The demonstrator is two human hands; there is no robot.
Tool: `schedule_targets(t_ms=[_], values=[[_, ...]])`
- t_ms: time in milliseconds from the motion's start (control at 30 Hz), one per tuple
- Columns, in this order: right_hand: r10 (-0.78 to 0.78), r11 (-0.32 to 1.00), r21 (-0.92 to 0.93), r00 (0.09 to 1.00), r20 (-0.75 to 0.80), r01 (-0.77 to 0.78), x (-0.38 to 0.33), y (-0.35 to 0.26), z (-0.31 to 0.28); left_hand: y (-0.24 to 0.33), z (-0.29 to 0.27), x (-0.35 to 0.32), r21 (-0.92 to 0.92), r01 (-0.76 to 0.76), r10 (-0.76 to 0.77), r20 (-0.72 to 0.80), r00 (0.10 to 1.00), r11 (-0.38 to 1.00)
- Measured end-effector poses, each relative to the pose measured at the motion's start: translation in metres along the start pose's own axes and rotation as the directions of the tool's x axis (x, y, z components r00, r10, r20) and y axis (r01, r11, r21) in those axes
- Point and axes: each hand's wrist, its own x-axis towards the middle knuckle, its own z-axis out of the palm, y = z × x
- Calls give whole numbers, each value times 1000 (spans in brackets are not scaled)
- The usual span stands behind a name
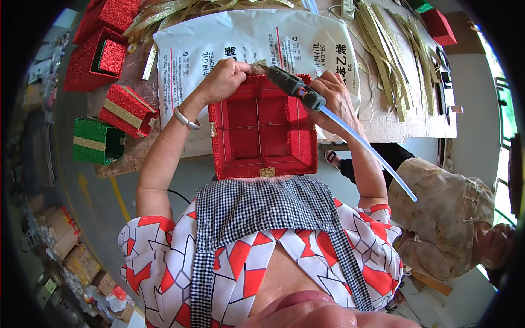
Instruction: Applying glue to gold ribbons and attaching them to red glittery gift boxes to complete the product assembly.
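A red glitter box (244, 143) with a wire frame inside stands open toward me, its near edge against my checked apron. At the far rim, my left hand (227, 80) pinches the end of a gold glitter ribbon (258, 68). My right hand (332, 103) is wrapped around a dark glue gun (292, 86), whose nozzle points at that ribbon end. A long, translucent glue stick (377, 156) sticks out of the gun's back. Small gold patches (267, 172) show on the box's near and left edges. The glue gun's handle is mostly hidden by my fingers.
A white printed sack (191, 54) covers the table under the work. Red boxes (87, 63) and a green box (90, 141) with gold bands stand at left. Gold ribbon strips (385, 60) lie at right and far left. Another person (443, 213) is at my right.
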Motion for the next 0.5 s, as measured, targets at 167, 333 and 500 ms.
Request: schedule_targets(t_ms=[167, 333, 500], values=[[26, 999, -24, 1000, 11, -26, -5, 4, 1, -2, 0, -2, -18, 51, -51, -11, 999, 999], [29, 999, -34, 999, 35, -28, -5, -2, -2, -12, 6, 0, -32, -105, 101, -121, 988, 994], [20, 1000, -6, 1000, 2, -20, 1, -1, 1, -5, 5, 2, -18, -105, 104, -80, 991, 994]])
